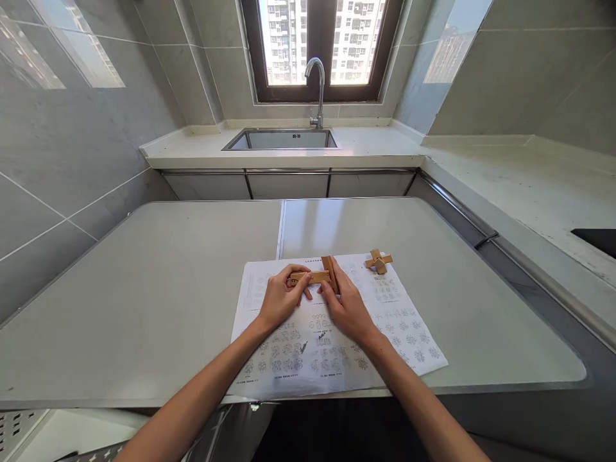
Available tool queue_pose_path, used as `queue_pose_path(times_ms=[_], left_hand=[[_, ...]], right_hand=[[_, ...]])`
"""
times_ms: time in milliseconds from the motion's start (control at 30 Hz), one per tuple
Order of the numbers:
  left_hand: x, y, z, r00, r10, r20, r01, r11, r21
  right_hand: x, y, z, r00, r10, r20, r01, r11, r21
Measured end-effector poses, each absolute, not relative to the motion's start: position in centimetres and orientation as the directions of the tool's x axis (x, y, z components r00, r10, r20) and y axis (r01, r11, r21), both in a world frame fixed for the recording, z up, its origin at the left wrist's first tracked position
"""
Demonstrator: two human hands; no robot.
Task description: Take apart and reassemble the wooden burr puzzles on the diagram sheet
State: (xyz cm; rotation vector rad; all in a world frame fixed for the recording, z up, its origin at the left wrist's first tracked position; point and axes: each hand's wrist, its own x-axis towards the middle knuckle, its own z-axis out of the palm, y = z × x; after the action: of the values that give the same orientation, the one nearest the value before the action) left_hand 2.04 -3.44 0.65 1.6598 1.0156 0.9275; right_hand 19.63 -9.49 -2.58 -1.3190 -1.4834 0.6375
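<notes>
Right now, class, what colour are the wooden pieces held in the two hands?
The wooden pieces are golden brown, shown in the head view.

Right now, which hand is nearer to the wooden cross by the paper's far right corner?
Right. The right hand is to the left of the wooden cross, apart from it; the left hand is farther left, beyond the right one.

- No legible txt anywhere.
- Printed sheet [298, 314]: header line [313, 261] nr top edge, partly hidden; too sm. to read.
- Same sheet: bold captions [287, 376] under btm drawings [286, 365], abt. 3 across; chars. too blurred, incl. any nos.
- Horiz. wood pc. [319, 277]: tiny dark marks [293, 281] nr L end; can't tell if ltrs. or nos.
</notes>
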Motion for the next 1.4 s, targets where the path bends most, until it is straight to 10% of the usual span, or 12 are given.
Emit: queue_pose_path(times_ms=[1400], left_hand=[[2.59, -3.84, -0.02, 0.372, 0.925, 0.074, 0.073, -0.109, 0.991]], right_hand=[[19.60, -9.79, -2.02, -0.009, 0.969, 0.246, 0.373, 0.231, -0.898]])
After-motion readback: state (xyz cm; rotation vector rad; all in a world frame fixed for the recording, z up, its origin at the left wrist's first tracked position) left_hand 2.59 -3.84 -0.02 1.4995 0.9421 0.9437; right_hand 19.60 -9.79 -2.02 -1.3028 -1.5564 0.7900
